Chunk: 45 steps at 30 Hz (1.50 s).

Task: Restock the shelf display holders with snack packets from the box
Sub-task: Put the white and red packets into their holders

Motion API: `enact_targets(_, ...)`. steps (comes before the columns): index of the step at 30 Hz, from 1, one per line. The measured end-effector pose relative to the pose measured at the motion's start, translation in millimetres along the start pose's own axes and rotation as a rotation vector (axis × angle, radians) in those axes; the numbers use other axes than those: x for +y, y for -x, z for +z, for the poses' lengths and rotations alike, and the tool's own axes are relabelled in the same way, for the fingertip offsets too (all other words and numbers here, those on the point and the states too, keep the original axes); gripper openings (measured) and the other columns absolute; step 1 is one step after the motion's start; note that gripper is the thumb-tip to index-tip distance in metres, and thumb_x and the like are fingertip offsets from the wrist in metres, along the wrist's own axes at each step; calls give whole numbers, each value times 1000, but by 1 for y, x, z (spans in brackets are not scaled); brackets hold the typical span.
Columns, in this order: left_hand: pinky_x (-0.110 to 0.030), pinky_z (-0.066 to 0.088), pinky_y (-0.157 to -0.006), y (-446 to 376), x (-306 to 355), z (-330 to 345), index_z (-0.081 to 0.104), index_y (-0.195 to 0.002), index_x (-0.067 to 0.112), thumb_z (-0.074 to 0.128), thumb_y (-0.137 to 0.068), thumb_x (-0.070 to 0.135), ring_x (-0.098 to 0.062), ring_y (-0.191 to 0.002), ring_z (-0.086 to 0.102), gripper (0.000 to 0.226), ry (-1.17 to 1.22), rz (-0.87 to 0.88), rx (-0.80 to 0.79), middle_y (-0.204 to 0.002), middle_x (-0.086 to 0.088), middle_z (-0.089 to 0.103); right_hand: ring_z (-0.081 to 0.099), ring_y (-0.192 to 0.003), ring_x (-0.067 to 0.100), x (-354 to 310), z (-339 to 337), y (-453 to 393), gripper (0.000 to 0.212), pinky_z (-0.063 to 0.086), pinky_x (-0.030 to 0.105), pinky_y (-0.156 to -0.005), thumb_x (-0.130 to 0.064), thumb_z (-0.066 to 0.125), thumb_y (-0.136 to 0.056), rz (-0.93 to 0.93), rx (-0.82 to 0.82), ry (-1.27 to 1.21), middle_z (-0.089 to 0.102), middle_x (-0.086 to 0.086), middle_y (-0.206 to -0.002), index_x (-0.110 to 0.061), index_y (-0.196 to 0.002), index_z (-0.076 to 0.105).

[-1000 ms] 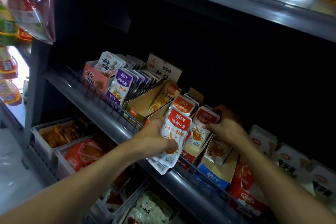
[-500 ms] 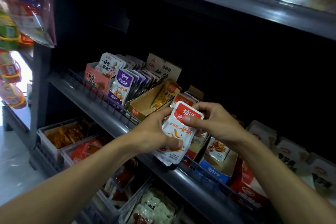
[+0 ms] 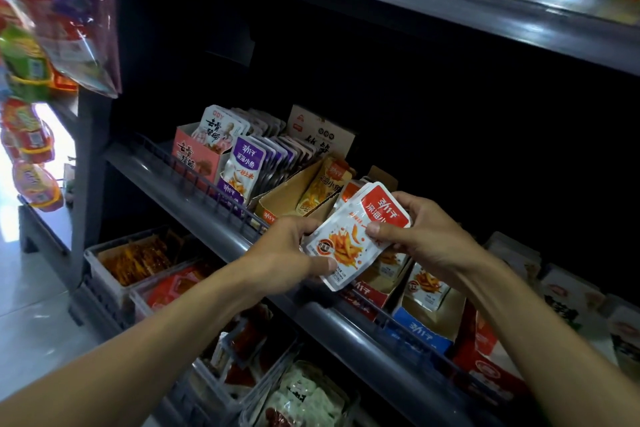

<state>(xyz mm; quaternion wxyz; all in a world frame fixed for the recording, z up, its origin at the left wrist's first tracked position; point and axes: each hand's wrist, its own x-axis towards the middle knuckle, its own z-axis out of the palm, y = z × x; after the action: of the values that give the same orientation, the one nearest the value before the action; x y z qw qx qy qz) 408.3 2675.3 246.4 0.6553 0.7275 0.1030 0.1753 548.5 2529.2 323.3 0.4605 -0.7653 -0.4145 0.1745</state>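
both hands clamp a small stack of red-top packets (image 3: pixel 356 236) just above the shelf rail (image 3: pixel 221 236): left hand (image 3: pixel 294 253) curled round the lower end, right hand (image 3: pixel 415 236) pinching the top packet with its thumb. looks like mid-restock, peeling one packet off. next move likely needs it slid upright into the red holder (image 3: pixel 363 295) just behind the hands, where packets already stand. blue holder (image 3: pixel 422 326) right beside it, half-empty orange holder (image 3: pixel 298 198) to the left, purple packets (image 3: pixel 242 166) further back. wire rail fronts the holders, so lift over it
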Motion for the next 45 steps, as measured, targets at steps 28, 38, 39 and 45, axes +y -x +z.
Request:
enact_targets(28,-38,13,-112,-9,-21,34,57,-129,34,54,-93,46,-13,-130,32,37,-1044,403,80,-132,9,41,65,-84,10,12,-69,-21,20,53,37,-88,-24,74,-85,85,233,435,64,-10,-89,-31,-90,56)
enact_targets(38,-37,13,-111,-10,-25,37,56,-130,35,55,-93,44,-12,-131,35,39,-1017,412,84,-134,8,39,55,-85,9,38,-37,-37,50,46,22,-69,-25,75,-84,136,146,667,54,-7,-100,-24,-124,45)
enact_targets(39,-36,15,-110,-10,-25,38,56,-131,35,56,-92,45,-12,-130,37,41,-1022,410,84,-134,8,39,54,-86,9,40,-35,-37,56,45,20,-66,-24,75,-83,130,148,658,53,-7,-102,-23,-130,44)
enact_targets(45,-36,19,-107,-11,-23,39,52,-135,33,56,-90,49,-7,-128,36,47,-1041,421,59,-134,10,39,51,-76,6,50,-34,-35,57,41,18,-59,-22,73,-86,59,250,722,49,-5,-103,-21,-133,43)
